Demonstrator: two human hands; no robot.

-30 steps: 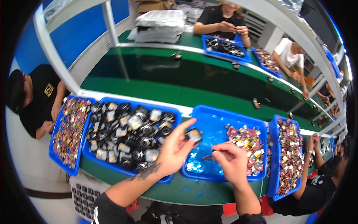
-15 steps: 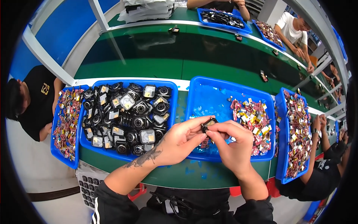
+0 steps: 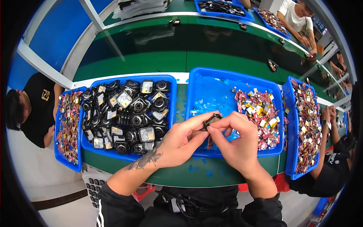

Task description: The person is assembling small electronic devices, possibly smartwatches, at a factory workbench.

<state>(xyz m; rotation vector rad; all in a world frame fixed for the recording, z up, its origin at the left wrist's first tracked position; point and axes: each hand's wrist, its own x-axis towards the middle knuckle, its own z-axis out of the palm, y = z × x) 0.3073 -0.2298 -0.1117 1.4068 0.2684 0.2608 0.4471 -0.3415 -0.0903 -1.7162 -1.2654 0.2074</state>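
Over the front of a blue tray, both my hands meet at a small dark watch case. My left hand grips the case between thumb and fingers. Thumb and fingertips of my right hand are pinched together at its near right edge; whether they hold a small part is hidden. Small red, yellow and white electronic parts are heaped on the tray's right side, and blue film scraps lie on its left. A reddish strip shows just beneath my fingers.
To the left, another blue tray is piled with black watch cases. Narrower trays of small parts flank both, at far left and right. Beyond runs a green conveyor belt with scattered pieces. Other people sit around.
The whole view has shifted slightly. My hands stay together at the watch case, whose face now looks turned more toward me, and my right fingers are a little more curled.
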